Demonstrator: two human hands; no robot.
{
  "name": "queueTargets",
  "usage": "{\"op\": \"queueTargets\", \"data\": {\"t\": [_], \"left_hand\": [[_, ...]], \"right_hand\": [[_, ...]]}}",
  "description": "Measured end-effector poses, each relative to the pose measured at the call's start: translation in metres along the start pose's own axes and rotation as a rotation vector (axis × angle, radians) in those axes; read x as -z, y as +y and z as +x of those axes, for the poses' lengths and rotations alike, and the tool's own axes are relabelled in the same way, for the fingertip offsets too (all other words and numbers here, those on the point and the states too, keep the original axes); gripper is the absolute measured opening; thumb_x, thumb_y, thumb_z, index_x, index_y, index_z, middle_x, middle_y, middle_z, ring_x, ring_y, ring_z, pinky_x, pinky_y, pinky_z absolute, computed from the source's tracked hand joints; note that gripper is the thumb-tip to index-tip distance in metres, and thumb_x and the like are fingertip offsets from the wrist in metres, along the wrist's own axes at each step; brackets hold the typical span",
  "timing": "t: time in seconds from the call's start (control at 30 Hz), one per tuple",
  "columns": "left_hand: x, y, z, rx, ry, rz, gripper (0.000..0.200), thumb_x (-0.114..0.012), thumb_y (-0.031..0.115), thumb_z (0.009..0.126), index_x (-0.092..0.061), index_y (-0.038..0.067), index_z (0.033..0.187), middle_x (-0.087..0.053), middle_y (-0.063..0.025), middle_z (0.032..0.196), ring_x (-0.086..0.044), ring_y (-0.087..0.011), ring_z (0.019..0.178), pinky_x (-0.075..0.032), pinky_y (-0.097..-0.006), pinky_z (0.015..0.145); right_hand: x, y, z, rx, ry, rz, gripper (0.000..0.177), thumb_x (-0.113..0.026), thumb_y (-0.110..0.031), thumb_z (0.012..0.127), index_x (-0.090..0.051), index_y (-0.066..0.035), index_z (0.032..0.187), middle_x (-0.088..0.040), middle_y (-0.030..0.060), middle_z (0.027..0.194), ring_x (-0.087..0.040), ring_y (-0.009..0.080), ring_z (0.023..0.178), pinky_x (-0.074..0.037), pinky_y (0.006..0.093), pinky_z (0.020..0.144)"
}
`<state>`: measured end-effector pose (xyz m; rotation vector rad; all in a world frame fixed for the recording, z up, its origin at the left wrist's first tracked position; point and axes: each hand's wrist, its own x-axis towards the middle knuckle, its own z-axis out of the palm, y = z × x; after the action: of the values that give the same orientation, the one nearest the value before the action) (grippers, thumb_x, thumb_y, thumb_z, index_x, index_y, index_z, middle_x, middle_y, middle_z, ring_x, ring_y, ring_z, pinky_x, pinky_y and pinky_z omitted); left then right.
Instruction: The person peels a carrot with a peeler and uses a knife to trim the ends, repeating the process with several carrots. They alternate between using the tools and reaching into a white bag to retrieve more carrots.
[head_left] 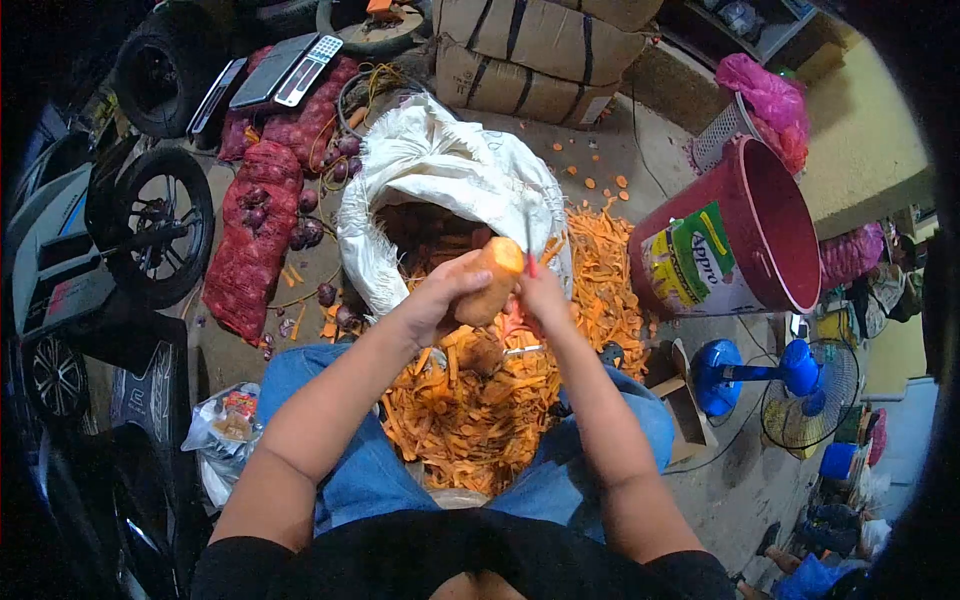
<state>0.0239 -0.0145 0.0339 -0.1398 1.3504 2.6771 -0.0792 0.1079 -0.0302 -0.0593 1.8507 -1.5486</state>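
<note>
My left hand (446, 296) is wrapped round a thick carrot (493, 283), its pale orange cut end tilted up and away from me. Close beside it, my right hand (543, 300) is closed on a red-handled knife (532, 266). The thin blade points away from me and is hard to make out. Below both hands, orange peelings (470, 430) lie heaped between my knees. Just beyond the carrot, an open white woven sack (450, 160) holds carrots in its shadowed mouth.
Red mesh bags of onions (255, 235) lie at the left, with a digital scale (285, 75) behind. More peelings (605, 270) cover the floor on the right, next to a large maroon bucket (720, 230). A blue fan (800, 375) and a motorbike wheel (160, 230) stand farther out.
</note>
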Motion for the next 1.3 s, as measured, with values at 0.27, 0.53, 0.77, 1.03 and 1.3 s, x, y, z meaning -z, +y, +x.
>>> {"op": "queueTargets", "data": {"t": [0.27, 0.53, 0.77, 1.03, 1.3], "left_hand": [[0.012, -0.030, 0.021, 0.227, 0.210, -0.279, 0.042, -0.034, 0.041, 0.084, -0.046, 0.004, 0.098, -0.055, -0.0132, 0.083, -0.057, -0.0195, 0.068, -0.047, -0.0298, 0.053], [-0.006, -0.058, 0.041, 0.351, 0.273, -0.459, 0.039, -0.030, 0.039, 0.085, -0.047, 0.007, 0.097, -0.056, -0.0075, 0.085, -0.056, -0.0180, 0.068, -0.049, -0.0335, 0.052], [-0.018, -0.061, 0.038, 0.322, 0.176, -0.394, 0.040, -0.025, 0.036, 0.087, -0.047, 0.005, 0.098, -0.056, -0.0071, 0.080, -0.057, -0.0166, 0.065, -0.048, -0.0309, 0.052], [-0.024, -0.039, 0.027, 0.401, 0.205, -0.241, 0.039, -0.029, 0.037, 0.086, -0.046, 0.005, 0.099, -0.056, -0.0100, 0.082, -0.057, -0.0179, 0.064, -0.049, -0.0306, 0.054], [-0.023, -0.050, 0.029, 0.374, 0.243, -0.053, 0.039, -0.027, 0.033, 0.088, -0.047, 0.003, 0.100, -0.057, -0.0083, 0.085, -0.057, -0.0159, 0.069, -0.048, -0.0277, 0.061]], "right_hand": [[0.036, -0.049, -0.009, 0.280, 0.402, 0.314, 0.024, -0.048, -0.024, 0.081, -0.047, -0.004, 0.067, -0.043, -0.0037, 0.054, -0.038, 0.0048, 0.048, -0.032, 0.0222, 0.045], [0.012, -0.032, -0.016, 0.559, 0.444, 0.090, 0.024, -0.045, -0.022, 0.083, -0.050, 0.000, 0.075, -0.047, 0.0007, 0.061, -0.040, 0.0087, 0.055, -0.034, 0.0243, 0.052], [0.021, -0.025, -0.007, 0.523, 0.612, -0.137, 0.023, -0.047, -0.019, 0.082, -0.047, 0.002, 0.071, -0.048, 0.0075, 0.060, -0.042, 0.0142, 0.054, -0.036, 0.0295, 0.051], [0.061, -0.044, 0.004, 0.324, 0.788, 0.099, 0.023, -0.048, -0.020, 0.082, -0.048, -0.001, 0.068, -0.049, 0.0056, 0.057, -0.045, 0.0141, 0.050, -0.037, 0.0309, 0.048], [0.017, -0.031, -0.010, 0.664, 0.571, -0.134, 0.023, -0.046, -0.019, 0.082, -0.048, 0.000, 0.069, -0.052, 0.0036, 0.062, -0.045, 0.0127, 0.052, -0.037, 0.0288, 0.051]]}}
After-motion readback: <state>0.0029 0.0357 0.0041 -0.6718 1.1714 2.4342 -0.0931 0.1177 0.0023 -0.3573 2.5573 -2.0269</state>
